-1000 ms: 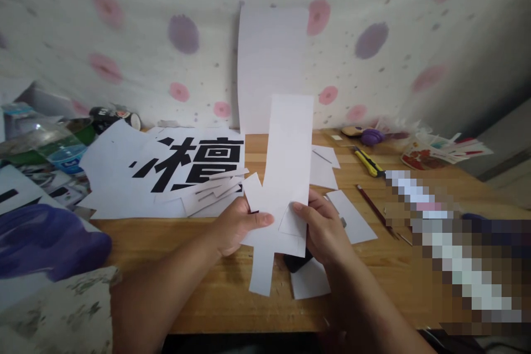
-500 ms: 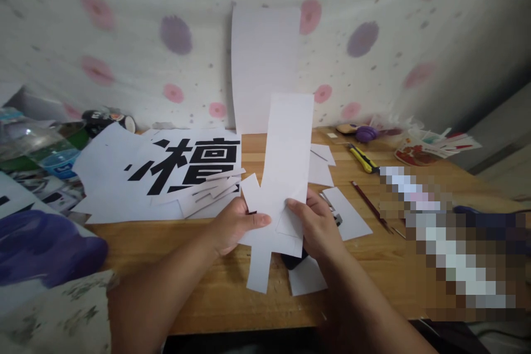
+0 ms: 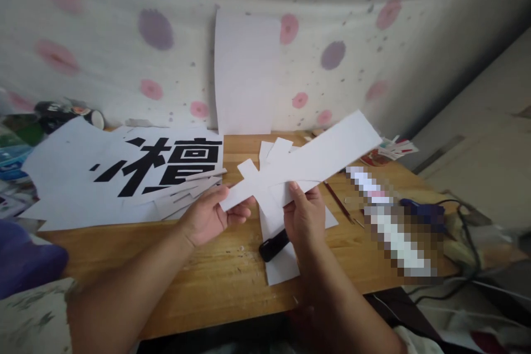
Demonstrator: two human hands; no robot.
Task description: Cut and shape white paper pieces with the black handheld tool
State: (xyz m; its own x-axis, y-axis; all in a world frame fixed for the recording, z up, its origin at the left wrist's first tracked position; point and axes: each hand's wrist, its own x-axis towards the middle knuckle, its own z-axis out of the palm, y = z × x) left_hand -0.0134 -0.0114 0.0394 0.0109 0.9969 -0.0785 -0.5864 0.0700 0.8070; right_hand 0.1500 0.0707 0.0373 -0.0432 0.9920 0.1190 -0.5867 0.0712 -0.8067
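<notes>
White cutout (image 3: 319,155): swinging from near-upright to a rightward slant since the earlier frame, hovering above the wooden table (image 3: 199,276).
Left hand (image 3: 211,213): pinching its lower-left end between thumb and fingers.
Right hand (image 3: 306,213): gripping its lower edge, thumb pressing the face.
Black object (image 3: 271,248): lying on white paper (image 3: 282,272) below.

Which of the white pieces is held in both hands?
The long tabbed cutout, gripped by the left hand and right hand; others lie on the table, except the tall blank sheet standing behind.
</notes>
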